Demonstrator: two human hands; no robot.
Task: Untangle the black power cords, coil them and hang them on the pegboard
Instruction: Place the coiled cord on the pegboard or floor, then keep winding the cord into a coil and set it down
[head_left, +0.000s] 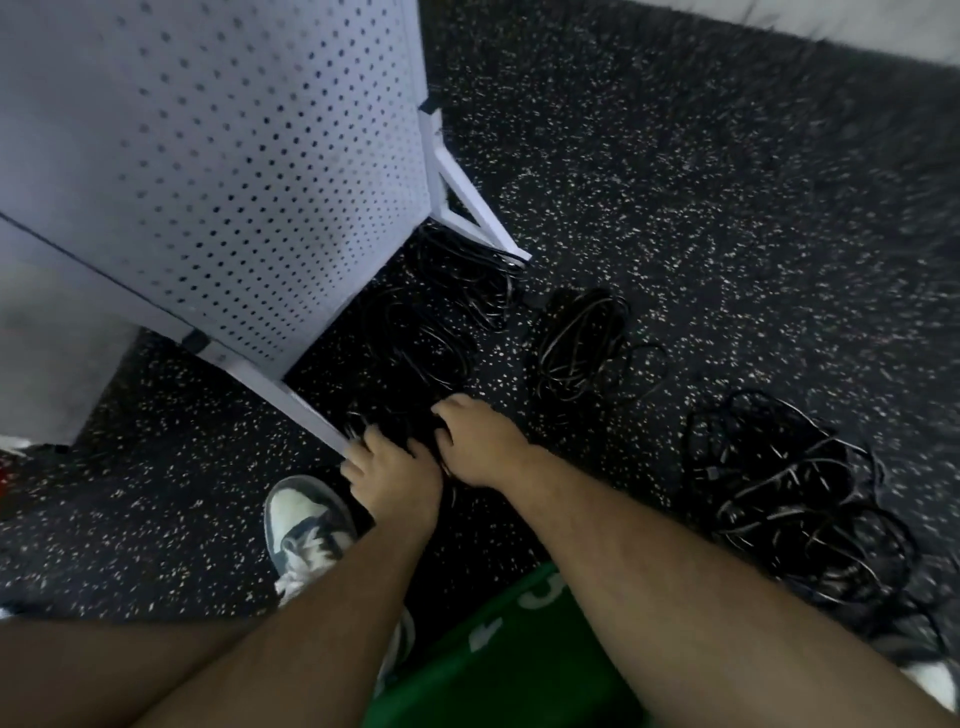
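Several black power cords lie on the speckled dark floor. One coil (415, 343) sits by the foot of the white pegboard (223, 171), another bundle (467, 270) lies under its stand, and a third coil (576, 343) lies to the right. A tangled heap (800, 499) spreads at the far right. My left hand (389, 473) and my right hand (478, 441) are down side by side on a dark cord bundle (415, 423) near the pegboard's leg, with their fingers curled into it. The cord under them is mostly hidden.
The pegboard stands on white angled legs (467, 192), one leg (296, 405) running just left of my hands. My sneaker (306, 525) is planted below the left hand. Green fabric (519, 660) fills the bottom middle. The frame is motion-blurred.
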